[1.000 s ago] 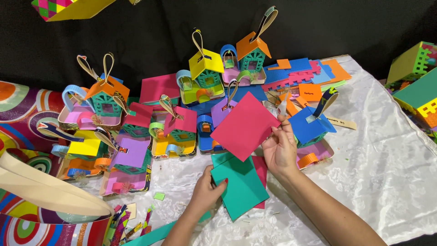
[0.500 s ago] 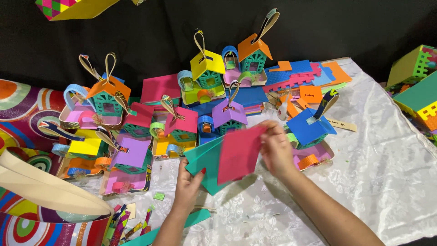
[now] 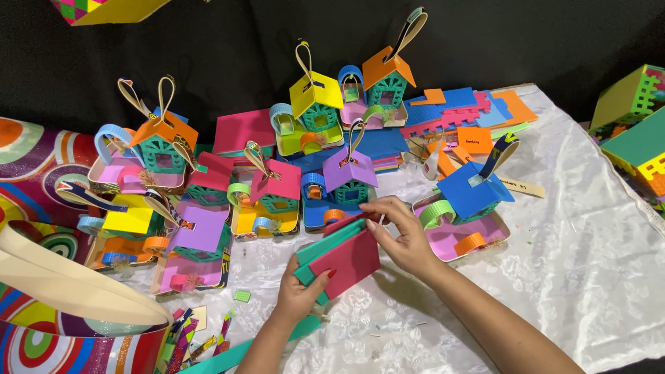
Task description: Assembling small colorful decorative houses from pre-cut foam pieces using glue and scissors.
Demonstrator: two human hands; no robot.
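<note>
My left hand (image 3: pixel 296 294) grips the lower left edge of a small stack of foam sheets (image 3: pixel 339 257), a red one on top and teal ones beneath, held tilted above the white cloth. My right hand (image 3: pixel 402 234) pinches the stack's upper right edge. Just beyond the stack stands a small foam house with a purple roof (image 3: pixel 348 170) on a blue base. A house with a blue roof (image 3: pixel 471 194) on a pink tray sits to the right of my right hand.
Several more foam houses with loop handles crowd the left and back, among them a yellow-roofed one (image 3: pixel 315 93) and an orange-roofed one (image 3: pixel 386 66). Loose foam pieces (image 3: pixel 478 111) lie at the back right. A shiny patterned bag (image 3: pixel 62 346) with cream handles stands front left. Green and yellow boxes (image 3: pixel 634 118) sit at the right edge.
The red sheet, held up flat a second ago, has come down onto the teal sheet. Both hands have closed in and now hold the sheets together as one stack.
</note>
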